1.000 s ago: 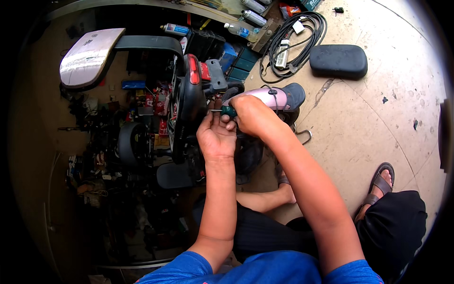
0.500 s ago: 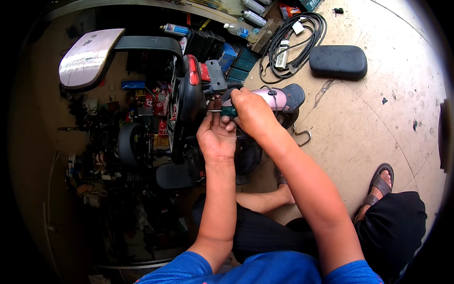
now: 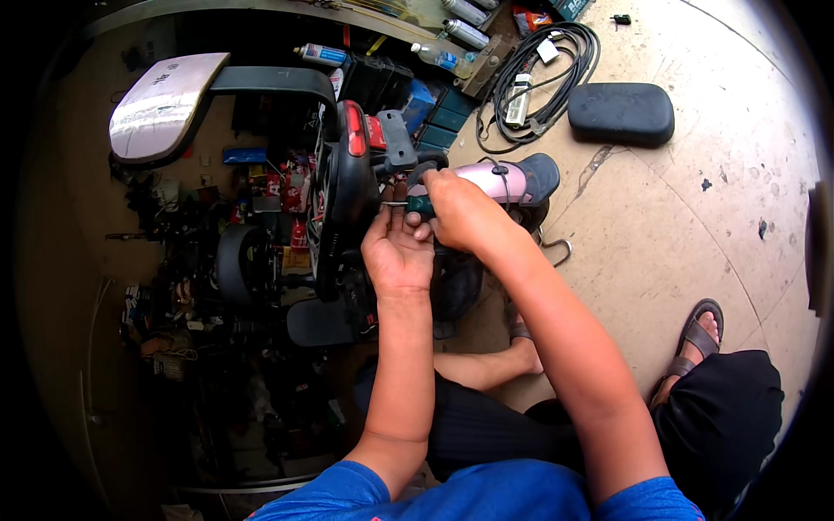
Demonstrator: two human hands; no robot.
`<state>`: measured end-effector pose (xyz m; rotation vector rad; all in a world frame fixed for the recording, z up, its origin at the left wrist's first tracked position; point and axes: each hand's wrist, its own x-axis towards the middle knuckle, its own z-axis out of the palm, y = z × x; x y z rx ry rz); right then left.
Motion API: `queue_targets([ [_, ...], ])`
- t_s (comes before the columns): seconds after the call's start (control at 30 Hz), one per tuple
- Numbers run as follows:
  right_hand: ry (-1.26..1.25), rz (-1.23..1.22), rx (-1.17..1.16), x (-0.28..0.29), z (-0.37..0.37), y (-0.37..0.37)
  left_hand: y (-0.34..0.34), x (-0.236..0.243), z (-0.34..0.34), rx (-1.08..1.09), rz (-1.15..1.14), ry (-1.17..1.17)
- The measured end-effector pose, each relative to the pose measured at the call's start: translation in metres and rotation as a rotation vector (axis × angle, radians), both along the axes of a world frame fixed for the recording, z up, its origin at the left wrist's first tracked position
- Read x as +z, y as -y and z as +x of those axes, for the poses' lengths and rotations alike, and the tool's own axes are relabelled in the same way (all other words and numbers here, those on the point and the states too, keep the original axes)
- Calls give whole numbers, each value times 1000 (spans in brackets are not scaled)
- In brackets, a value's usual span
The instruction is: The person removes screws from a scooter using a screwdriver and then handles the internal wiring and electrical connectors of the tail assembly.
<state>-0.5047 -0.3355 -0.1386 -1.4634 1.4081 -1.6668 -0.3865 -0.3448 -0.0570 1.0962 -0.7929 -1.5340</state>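
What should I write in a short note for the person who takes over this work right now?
Right hand: closed around the green-handled screwdriver, its tip pointing left at the rear of the scooter, beside the red tail light.
Left hand: just under the screwdriver shaft, fingers up against the scooter's rear.
Around: black seat cushion and coiled black cable lie on the floor behind.
Done: screwdriver is in place at the rear panel.
Left: cannot tell whether the screw is loose or tight; check it.

Spray cans (image 3: pixel 465 22) along top edge
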Motion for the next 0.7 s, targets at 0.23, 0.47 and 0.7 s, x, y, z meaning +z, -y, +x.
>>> queue_targets([
  [0.23,15,6,-82,0,1,0,-1,0,-2,-5,-13,-3],
  [0.47,-83,3,145,-3,-5,2,-3,1,0,-17,-19,-20],
  [0.7,68,-28,-92,-2,9,2,1,-3,3,-44,-37,-33],
])
